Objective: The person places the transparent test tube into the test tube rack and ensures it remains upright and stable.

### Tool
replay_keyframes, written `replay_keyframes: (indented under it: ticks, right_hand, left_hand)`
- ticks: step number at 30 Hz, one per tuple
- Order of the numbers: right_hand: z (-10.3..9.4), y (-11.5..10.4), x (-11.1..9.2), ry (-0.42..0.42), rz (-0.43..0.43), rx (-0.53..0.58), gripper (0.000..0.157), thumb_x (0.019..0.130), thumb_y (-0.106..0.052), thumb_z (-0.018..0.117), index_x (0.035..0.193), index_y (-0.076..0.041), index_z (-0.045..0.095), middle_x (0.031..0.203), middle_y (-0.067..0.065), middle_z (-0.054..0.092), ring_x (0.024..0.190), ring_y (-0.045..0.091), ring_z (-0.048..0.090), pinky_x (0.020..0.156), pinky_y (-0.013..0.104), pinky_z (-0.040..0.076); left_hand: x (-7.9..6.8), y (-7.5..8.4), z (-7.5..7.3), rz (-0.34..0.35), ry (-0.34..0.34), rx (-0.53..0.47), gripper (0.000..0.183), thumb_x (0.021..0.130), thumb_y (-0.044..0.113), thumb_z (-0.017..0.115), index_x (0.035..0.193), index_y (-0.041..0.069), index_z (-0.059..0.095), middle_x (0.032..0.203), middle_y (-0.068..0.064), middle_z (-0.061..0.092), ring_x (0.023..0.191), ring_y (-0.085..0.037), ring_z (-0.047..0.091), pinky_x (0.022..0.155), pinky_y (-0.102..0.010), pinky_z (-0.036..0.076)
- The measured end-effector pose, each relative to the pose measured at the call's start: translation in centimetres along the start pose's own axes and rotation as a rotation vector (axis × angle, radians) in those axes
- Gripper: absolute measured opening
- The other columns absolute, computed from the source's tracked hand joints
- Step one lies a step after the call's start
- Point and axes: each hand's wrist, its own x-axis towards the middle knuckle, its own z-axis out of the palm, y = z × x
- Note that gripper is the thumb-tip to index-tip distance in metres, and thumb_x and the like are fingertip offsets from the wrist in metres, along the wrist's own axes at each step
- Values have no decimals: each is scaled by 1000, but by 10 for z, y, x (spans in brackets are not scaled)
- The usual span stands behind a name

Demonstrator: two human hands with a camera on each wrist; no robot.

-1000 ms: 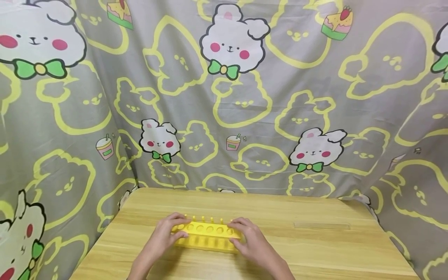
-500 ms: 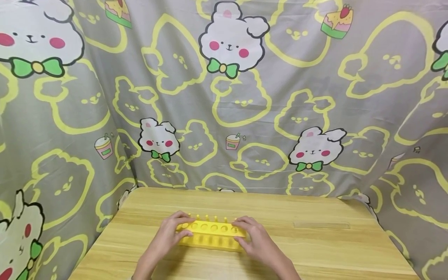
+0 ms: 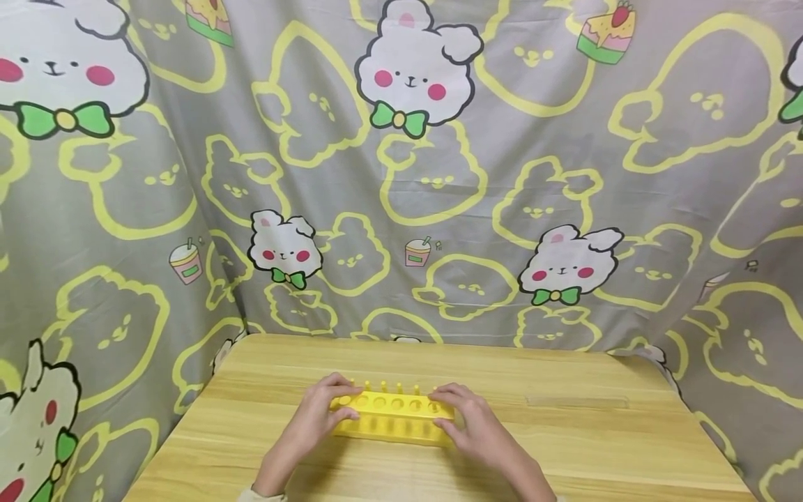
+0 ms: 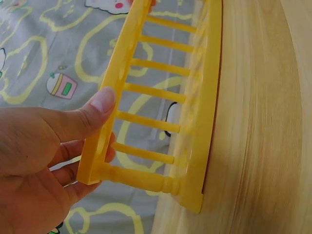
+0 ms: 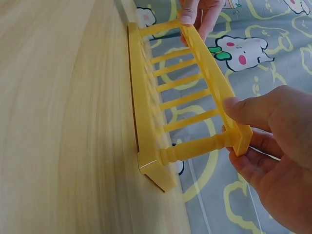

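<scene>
While the left hand pinches a yellow rack (round-holed on top), the right hand pinches its opposite end.

Left hand and right hand grip, thumbs opposed to curled fingers; fingers lie toward the far edge of the counter.

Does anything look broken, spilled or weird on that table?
Nothing stands out. The yellow plastic rack with round holes looks whole where visible, held at its ends by the left hand and right hand. I see no spill on the pale wooden table; a clear rectangular strip lies flat there.
</scene>
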Motion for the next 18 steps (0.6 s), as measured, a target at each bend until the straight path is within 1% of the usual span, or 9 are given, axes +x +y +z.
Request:
replay_keyframes:
  ticks: [4, 7, 10, 14, 18]
  right_hand:
    - [-5, 4, -1, -3, 3, 7, 37, 92, -6, 77, 128, -6, 69, 128, 2, 65, 119, 25, 63, 100, 45, 55]
    - [-7, 7, -3, 3, 5, -2, 37, 92, -7, 77, 128, -6, 69, 129, 5, 65, 120, 26, 63, 100, 45, 55]
    - [-9, 10, -4, 10, 1, -14, 37, 92, -7, 77, 128, -5, 69, 129, 7, 66, 120, 27, 63, 101, 46, 55]
    - [-11, 14, -7, 28, -10, -33, 37, 91, -7, 77, 128, -6, 69, 129, 6, 66, 119, 27, 64, 100, 46, 55]
    - [-14, 18, -8, 41, -22, -49, 37, 91, -6, 78, 127, -6, 70, 128, 5, 66, 118, 26, 64, 99, 46, 56]
  left_hand:
    - [3, 3, 4, 4, 2, 1, 39, 75, 8, 87, 112, 0, 77, 104, -3, 67, 92, -22, 66, 80, -35, 62]
    - [5, 5, 6, 12, -21, -9, 40, 77, 7, 85, 115, -2, 76, 105, -5, 67, 94, -22, 66, 81, -36, 61]
    - [7, 7, 7, 38, -51, -17, 40, 80, 3, 83, 118, -6, 73, 107, -8, 66, 94, -24, 66, 79, -32, 61]
    - [10, 7, 8, 92, -79, 4, 40, 82, -2, 79, 121, -8, 71, 110, -12, 65, 93, -24, 65, 72, -25, 58]
    - [12, 8, 10, 113, -89, 17, 40, 82, -4, 79, 121, -7, 71, 111, -12, 66, 94, -25, 66, 72, -24, 58]
